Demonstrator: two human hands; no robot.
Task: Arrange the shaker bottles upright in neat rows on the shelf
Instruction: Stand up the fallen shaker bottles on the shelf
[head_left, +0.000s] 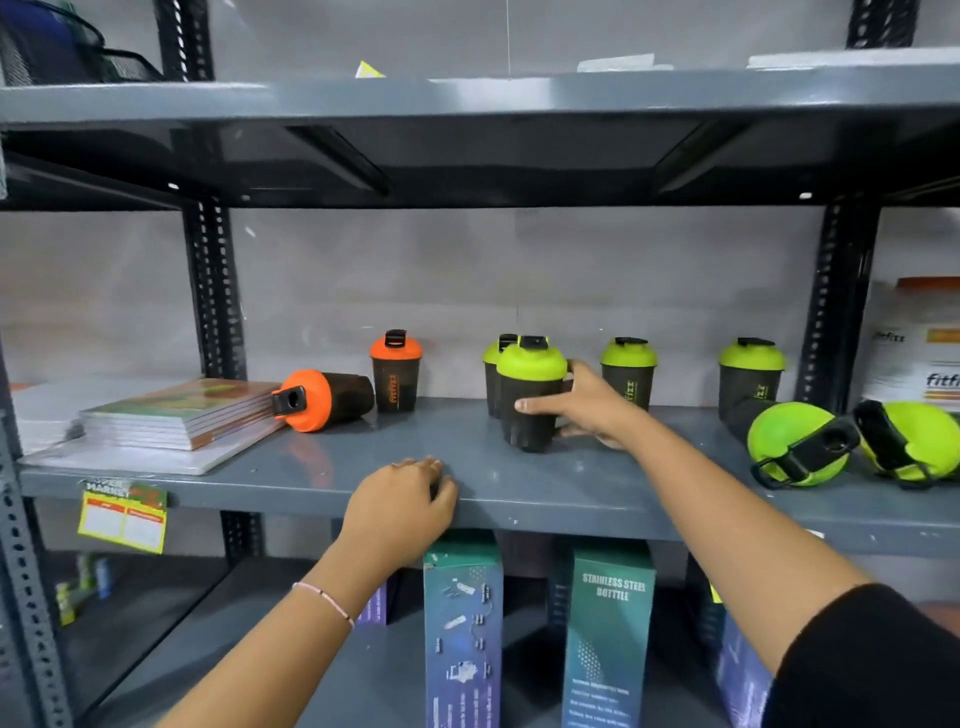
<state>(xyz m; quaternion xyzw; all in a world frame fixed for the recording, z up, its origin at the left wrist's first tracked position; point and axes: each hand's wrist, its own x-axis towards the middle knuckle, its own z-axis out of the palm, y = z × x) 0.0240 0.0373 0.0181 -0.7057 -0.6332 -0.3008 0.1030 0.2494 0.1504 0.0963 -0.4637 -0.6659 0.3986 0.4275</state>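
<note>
Nearest, the left hand (400, 506) rests curled on the shelf's (571, 499) front edge, holding nothing; beyond and to its right, the right hand (584, 408) wraps an upright green-lidded shaker (530, 395), thumb across the front; just behind stands another green one (492, 371). A hasty push might knock that neighbour over; farther left an orange shaker (324, 399) lies toppled; right of the hand, two green ones (795, 441) lie down.

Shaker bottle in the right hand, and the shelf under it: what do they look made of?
The shaker bottle looks plastic: dark, slightly see-through body, matte lime lid, black flip cap. The shelf looks like grey painted metal: thin folded front edge, faint sheen reflecting the bottles. The right hand holds the bottle upright.
</note>
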